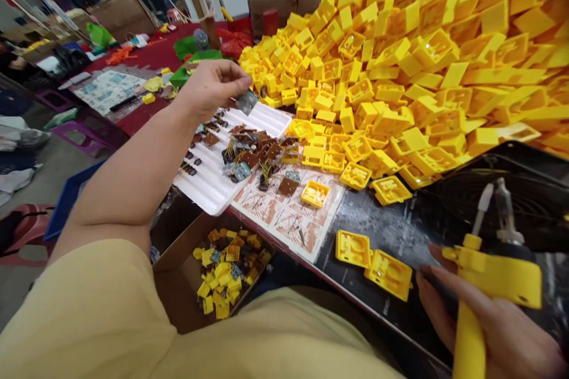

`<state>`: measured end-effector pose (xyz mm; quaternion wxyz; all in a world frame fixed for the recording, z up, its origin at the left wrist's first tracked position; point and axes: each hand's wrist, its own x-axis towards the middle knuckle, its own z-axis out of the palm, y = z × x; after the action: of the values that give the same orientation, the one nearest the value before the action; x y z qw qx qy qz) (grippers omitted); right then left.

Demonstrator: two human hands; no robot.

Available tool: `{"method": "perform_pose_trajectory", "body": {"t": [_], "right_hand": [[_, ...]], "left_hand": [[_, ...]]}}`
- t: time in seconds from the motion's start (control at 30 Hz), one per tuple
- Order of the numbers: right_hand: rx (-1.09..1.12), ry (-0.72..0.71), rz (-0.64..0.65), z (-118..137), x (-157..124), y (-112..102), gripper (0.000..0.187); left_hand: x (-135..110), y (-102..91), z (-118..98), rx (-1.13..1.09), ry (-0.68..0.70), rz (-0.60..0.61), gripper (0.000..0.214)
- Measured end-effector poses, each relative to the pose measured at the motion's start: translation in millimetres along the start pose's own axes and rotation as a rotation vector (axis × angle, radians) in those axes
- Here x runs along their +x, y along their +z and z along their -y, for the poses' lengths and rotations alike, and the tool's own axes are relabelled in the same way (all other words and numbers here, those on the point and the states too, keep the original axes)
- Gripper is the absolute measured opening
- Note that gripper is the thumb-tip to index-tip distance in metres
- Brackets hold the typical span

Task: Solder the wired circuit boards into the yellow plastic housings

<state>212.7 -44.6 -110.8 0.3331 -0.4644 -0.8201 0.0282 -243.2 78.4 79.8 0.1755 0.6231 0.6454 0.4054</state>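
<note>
My left hand (216,89) is raised over the white foam tray (213,189). A small grey-green circuit board (246,102) is pinched between its thumb and fingers. Below it, brown boards (262,151) with wires lie heaped on the tray. My right hand (493,320) is low at the right, its fingers stretched apart towards an unfolded yellow plastic case (386,274) on the black surface. A yellow tool (493,275) with a pale rod sticking up stands in front of this hand and hides part of it. The hand does not visibly wrap around the tool.
A large heap of yellow cases (400,71) fills the back right. Single cases lie near a patterned board (288,219). Beneath the table edge, a cardboard box (178,272) holds yellow parts. A clear-tipped tool (507,213) stands at the right. Another person is far back.
</note>
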Motion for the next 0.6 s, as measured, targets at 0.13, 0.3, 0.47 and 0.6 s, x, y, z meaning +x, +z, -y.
{"method": "perform_pose_trajectory", "body": {"t": [0.13,0.3,0.47,0.6], "right_hand": [[0.095,-0.162,-0.013,26.6,13.2,-18.2,0.073],[0.198,-0.165,0.078,50.0,22.6,-23.1,0.061],[0.179,-0.246,0.133,59.2,44.4,-2.8,0.045],[0.136,-0.258,0.155,58.7,49.5,10.1,0.037]], "left_hand": [[-76.3,57.7,-28.7,-0.190,-0.053,0.574,0.014],[-132.5,111.9,-30.1,-0.250,-0.062,0.855,0.016],[-133.6,121.7,-28.1,0.037,0.138,0.839,0.022],[-134.0,127.2,-28.8,0.298,0.357,0.645,0.018]]}}
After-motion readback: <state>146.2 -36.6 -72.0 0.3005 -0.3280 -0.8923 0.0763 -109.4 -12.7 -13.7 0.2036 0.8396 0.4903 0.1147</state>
